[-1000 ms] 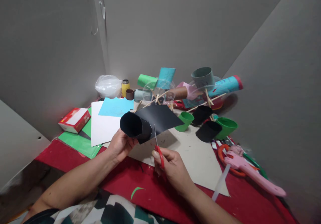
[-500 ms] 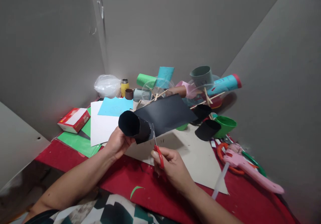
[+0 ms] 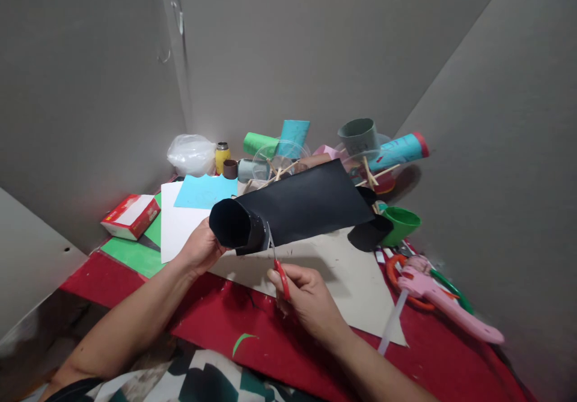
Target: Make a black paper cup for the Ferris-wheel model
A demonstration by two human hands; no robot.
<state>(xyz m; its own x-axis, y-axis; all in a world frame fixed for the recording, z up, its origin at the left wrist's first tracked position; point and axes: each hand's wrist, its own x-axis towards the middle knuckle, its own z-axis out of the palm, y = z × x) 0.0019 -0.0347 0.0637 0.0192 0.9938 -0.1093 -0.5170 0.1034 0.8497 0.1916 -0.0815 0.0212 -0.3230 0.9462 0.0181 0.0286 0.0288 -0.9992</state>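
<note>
My left hand (image 3: 205, 247) is closed around a black paper tube (image 3: 231, 226), whose open end faces me; some fingers are hidden behind it. A flat black sheet (image 3: 311, 201) stretches off to the right from the tube's far end. Red-handled scissors (image 3: 280, 273) are gripped in my right hand (image 3: 311, 297). Their blades point up and touch or cross the black paper just right of the tube; how far they are apart is hard to tell. Below lies a pale board (image 3: 360, 294) on the red tablecloth (image 3: 202, 315).
On the right are a pink glue gun (image 3: 451, 303), a green paper tube (image 3: 402, 225) and another black tube (image 3: 369, 234). Coloured tubes, sticks and clear plastic bowls crowd the back. At left are a red box (image 3: 130, 216), white paper (image 3: 180, 222) and a blue sheet (image 3: 205, 191).
The flat black sheet has swung out to the right and shows more of its face. The scissors stay at the paper beside the tube. The whole view has shifted slightly.
</note>
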